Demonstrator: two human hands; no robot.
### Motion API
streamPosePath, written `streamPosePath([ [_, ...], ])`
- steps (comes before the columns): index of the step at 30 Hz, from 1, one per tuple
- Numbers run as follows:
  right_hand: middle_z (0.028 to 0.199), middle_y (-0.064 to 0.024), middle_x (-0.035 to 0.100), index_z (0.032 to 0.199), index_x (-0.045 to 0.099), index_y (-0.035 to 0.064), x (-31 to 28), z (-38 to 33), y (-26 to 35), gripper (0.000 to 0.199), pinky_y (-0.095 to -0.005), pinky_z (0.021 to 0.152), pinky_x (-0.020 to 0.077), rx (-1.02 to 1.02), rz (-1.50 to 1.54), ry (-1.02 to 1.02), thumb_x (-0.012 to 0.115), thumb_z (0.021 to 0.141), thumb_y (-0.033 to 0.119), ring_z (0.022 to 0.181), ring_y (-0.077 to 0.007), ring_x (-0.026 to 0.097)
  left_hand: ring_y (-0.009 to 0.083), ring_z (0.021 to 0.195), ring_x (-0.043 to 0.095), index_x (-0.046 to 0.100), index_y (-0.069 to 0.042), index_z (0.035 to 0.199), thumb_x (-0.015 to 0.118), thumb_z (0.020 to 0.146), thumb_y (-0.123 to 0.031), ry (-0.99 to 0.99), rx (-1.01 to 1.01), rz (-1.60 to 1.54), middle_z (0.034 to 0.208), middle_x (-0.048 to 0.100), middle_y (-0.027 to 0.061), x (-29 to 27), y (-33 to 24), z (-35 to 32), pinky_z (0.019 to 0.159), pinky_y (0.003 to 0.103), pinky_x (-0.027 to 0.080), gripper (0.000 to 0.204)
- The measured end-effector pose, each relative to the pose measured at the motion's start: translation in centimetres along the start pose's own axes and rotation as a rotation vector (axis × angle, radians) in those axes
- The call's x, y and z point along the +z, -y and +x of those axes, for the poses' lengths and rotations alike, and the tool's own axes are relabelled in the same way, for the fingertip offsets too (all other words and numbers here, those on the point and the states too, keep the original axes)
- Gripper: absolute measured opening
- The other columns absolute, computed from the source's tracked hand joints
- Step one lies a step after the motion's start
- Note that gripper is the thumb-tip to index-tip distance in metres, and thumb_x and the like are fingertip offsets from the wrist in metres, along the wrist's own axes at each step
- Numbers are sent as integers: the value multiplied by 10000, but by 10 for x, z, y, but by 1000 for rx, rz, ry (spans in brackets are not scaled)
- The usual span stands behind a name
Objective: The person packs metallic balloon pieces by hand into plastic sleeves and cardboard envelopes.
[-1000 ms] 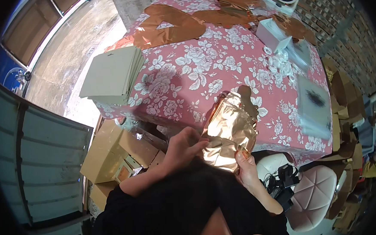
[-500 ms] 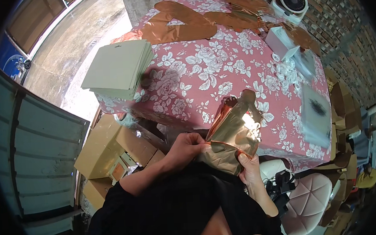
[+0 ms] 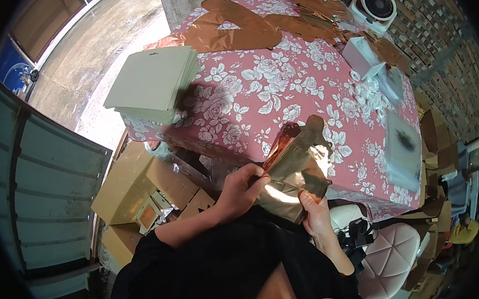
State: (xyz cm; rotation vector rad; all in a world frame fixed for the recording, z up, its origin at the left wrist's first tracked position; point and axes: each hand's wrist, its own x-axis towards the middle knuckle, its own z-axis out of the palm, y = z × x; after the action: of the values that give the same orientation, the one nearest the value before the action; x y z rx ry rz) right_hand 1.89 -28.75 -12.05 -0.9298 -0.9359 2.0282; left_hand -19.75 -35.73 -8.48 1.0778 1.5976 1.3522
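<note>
Held a shiny copper-coloured foil piece (image 3: 295, 170) in both hands, at the near edge of the surface (image 3: 258, 93) with its pink flowered cloth, just above the lap. Left hand (image 3: 243, 188) gripped the foil's left edge, fingers (image 3: 255, 176) closed tight on it. Right hand (image 3: 315, 216) supported the lower right corner, thumb pressed on the foil's face, remaining fingers hidden behind. Foil partly folded, tilted up toward the surface, catching bright glare. Farther off on the cloth: a stack of pale green sheets (image 3: 153, 83) at the left corner, more copper foil pieces (image 3: 232, 29) at the far end, a small white fan (image 3: 376, 4). Below left, cardboard boxes (image 3: 138, 194) on the floor.
</note>
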Motion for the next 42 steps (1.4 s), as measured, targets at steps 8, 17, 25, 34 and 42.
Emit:
streamPosePath([
  [8, 1058, -48, 677, 1138, 635, 32, 12, 2, 6, 253, -329, 862, 528, -24, -35, 73, 642, 943, 192, 964, -146, 644, 20, 674, 498, 586, -22, 884, 611, 930, -57, -109, 44, -182, 753, 575, -31, 5, 8, -3, 593, 200, 410, 63],
  [17, 1026, -49, 690, 1098, 652, 22, 13, 4, 5, 236, -312, 825, 534, 22, -55, 18, 663, 929, 186, 904, -137, 656, 26, 620, 484, 573, -27, 884, 589, 962, -112, -116, -56, -340, 732, 566, -33, 6, 19, -7, 556, 194, 395, 117],
  [25, 851, 6, 665, 952, 688, 56, 27, 3, 9, 102, -237, 603, 484, -10, -53, -58, 618, 955, 130, 709, -57, 595, 14, 642, 483, 553, -47, 882, 608, 946, -97, -195, -31, -354, 765, 572, -31, 12, 13, -8, 550, 185, 375, 99],
  [34, 828, 11, 660, 941, 691, 36, 19, 0, 13, 112, -240, 626, 488, -5, -113, -47, 665, 927, 144, 691, -52, 588, 26, 563, 465, 566, -50, 779, 623, 927, -61, -67, -140, -424, 656, 551, -32, 8, 11, 2, 505, 204, 367, 159],
  [42, 953, -42, 693, 1110, 633, 18, 16, -2, 11, 251, -289, 767, 542, -62, -21, -24, 691, 901, 144, 843, -125, 656, 29, 577, 458, 566, -23, 922, 549, 961, -38, -199, 223, -74, 707, 543, -31, 25, 9, -1, 531, 206, 387, 45],
])
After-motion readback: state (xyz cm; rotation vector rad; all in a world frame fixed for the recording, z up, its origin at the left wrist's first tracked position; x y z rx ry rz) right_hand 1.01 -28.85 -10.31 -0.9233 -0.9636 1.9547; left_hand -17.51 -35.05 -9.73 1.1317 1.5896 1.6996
